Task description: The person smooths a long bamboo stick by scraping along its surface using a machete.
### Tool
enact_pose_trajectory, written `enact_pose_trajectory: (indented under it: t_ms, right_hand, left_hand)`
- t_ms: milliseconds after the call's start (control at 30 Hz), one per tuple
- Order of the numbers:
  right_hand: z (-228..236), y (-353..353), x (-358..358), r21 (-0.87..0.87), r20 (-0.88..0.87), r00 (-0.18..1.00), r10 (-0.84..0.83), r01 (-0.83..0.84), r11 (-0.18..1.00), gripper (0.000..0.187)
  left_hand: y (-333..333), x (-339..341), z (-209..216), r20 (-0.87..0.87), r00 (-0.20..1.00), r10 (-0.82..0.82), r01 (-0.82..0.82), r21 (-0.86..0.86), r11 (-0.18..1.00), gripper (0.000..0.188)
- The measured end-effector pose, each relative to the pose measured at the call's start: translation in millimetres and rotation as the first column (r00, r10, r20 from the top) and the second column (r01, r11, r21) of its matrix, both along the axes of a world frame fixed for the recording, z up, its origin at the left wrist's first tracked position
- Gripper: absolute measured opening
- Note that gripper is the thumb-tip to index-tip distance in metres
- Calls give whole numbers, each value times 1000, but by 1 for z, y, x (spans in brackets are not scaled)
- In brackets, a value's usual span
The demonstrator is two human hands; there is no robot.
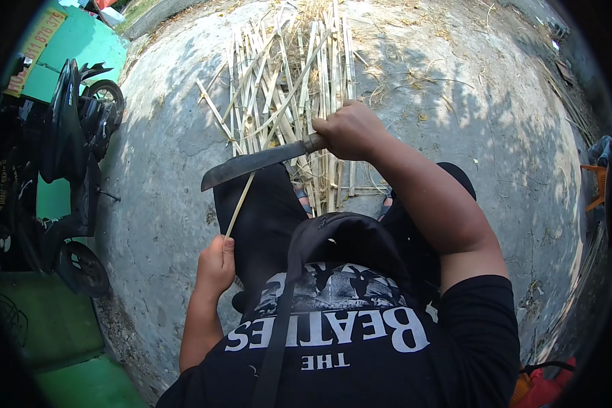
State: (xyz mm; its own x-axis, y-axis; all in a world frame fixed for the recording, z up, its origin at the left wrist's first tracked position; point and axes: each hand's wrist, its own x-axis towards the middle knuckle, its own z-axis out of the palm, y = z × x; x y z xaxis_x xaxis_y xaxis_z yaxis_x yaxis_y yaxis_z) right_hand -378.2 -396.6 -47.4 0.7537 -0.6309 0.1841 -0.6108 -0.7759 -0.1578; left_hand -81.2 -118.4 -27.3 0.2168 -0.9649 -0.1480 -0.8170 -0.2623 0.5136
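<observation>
Strip (239,207), pale, slender: one, apparently mid-work, lower end pinched between thumb and fingers of left hand (215,264), rising past left trouser leg (268,211) to broad-bladed knife (251,166); contact with edge not certain. Right hand (352,129): wrapped tight round knife's handle. Done, by appearance: many long strips (333,81) split and heaped on concrete ground (163,197). Left: strip in hand; which heaped pieces need further paring, cannot tell. Surroundings: black motorbike (64,149), left; orange chair (598,182), far right. Hindrances: blade close over leg; heap crowding the feet
</observation>
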Motion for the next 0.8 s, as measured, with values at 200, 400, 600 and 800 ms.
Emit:
enact_pose_trajectory:
  t_ms: [200,400,600,800]
  right_hand:
    - [-18,-42,-31,40,109,921,-375,373,927,14]
    - [-9,-37,-38,876,87,933,-350,97,473,19]
    - [9,-5,-13,252,55,990,-129,111,961,13]
    - [-11,-47,-48,49,159,920,-359,356,933,13]
  left_hand:
    - [-12,4,5,23,998,-58,58,-18,998,37]
    - [-16,7,2,-34,996,-88,87,-30,996,36]
    - [-22,2,5,9,997,-80,80,-32,996,37]
    - [-22,6,-1,61,988,-140,146,-106,984,38]
